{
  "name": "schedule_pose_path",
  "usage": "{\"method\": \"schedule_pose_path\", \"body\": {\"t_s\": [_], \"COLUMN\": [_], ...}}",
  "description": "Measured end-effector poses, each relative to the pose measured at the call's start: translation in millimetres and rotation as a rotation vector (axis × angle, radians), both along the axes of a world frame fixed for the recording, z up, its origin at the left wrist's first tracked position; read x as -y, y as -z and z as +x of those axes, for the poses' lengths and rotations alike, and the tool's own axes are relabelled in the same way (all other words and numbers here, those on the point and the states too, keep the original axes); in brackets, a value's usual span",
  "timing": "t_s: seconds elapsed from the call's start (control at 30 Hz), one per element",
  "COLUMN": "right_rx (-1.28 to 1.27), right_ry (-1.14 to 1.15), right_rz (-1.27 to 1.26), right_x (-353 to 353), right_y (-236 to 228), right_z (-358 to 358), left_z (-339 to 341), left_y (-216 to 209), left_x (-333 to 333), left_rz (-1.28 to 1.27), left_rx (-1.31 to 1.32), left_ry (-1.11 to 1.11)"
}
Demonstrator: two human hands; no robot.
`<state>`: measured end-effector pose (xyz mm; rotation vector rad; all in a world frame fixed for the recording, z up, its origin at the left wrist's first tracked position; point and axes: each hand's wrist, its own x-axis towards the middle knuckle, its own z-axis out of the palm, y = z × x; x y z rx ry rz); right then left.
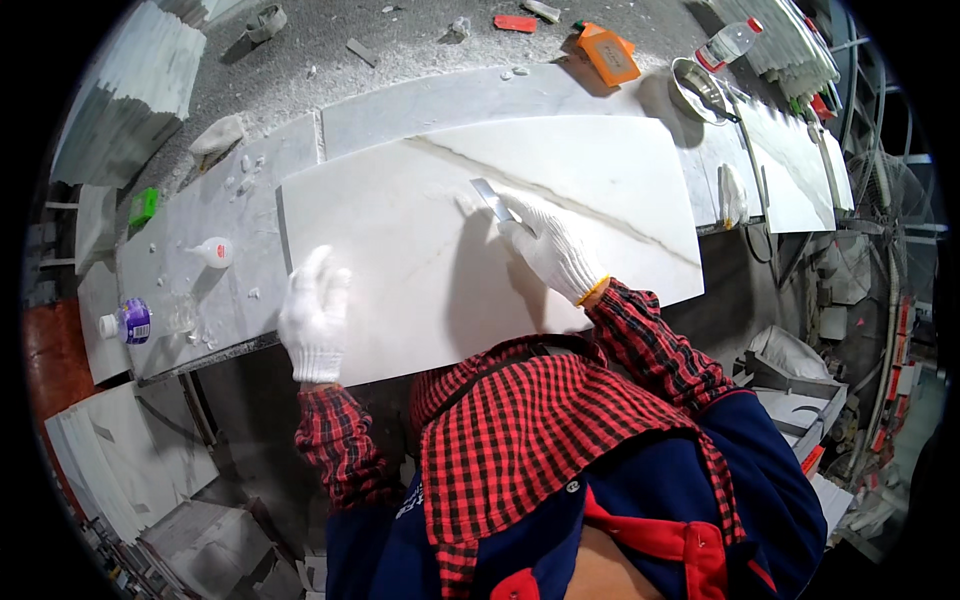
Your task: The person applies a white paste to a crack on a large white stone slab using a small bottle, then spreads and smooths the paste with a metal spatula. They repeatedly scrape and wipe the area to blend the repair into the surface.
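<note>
A white marble slab [400, 260] with a grey-brown vein lies on the worktable in front of me. My right hand [553, 247], in a white knit glove, is closed round a flat metal scraper blade [491, 200] and holds it over the middle of the slab, below the vein. Whether the blade's edge touches the stone I cannot tell. My left hand [315, 318], gloved the same way, rests at the slab's near left edge with its fingers stretched out and nothing in them. Shadows of my arm and hand fall across the slab.
A small white squeeze bottle [212, 252] and a purple-labelled bottle [135, 321] are at the left. Farther back are an orange box [608, 55], a metal bowl [697, 92] and a red-capped bottle [728, 45]. Stacked slabs [130, 95] stand at the far left.
</note>
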<state>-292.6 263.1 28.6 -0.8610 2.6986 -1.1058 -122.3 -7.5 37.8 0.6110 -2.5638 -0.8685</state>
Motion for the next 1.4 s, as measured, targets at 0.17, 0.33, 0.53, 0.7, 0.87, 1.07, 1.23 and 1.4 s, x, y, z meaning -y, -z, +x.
{"method": "schedule_pose_path", "body": {"t_s": [0.17,0.33,0.53,0.7,0.87,1.07,1.23,1.4], "right_rx": [-0.072,-0.163,-0.069,-0.11,0.004,-0.138,-0.192,0.008], "right_ry": [-0.038,0.012,0.002,-0.011,-0.022,-0.043,0.008,-0.011], "right_rz": [0.117,0.275,0.286,0.136,0.384,0.085,0.098,0.313], "right_x": [12.8,29.7,46.0,29.4,59.6,54.7,34.1,70.2], "right_y": [1.4,5.8,4.7,5.9,5.3,-0.9,8.3,5.5], "right_z": [-3.1,3.3,7.0,-1.8,1.7,-1.1,7.3,3.3], "left_z": [32.6,38.2,37.5,41.6,33.6,37.0,35.4,33.7], "left_y": [23.2,46.7,48.9,52.1,40.3,41.7,43.2,48.3], "left_x": [29.8,29.2,31.0,37.3,29.1,28.4,28.8,33.1], "left_rz": [-0.453,-0.403,-0.382,-0.36,-0.301,-0.286,-0.293,-0.31], "left_rx": [0.133,0.151,0.14,0.113,0.114,0.138,0.115,0.136], "left_ry": [-0.083,-0.118,-0.118,-0.111,-0.12,-0.148,-0.145,-0.138]}}
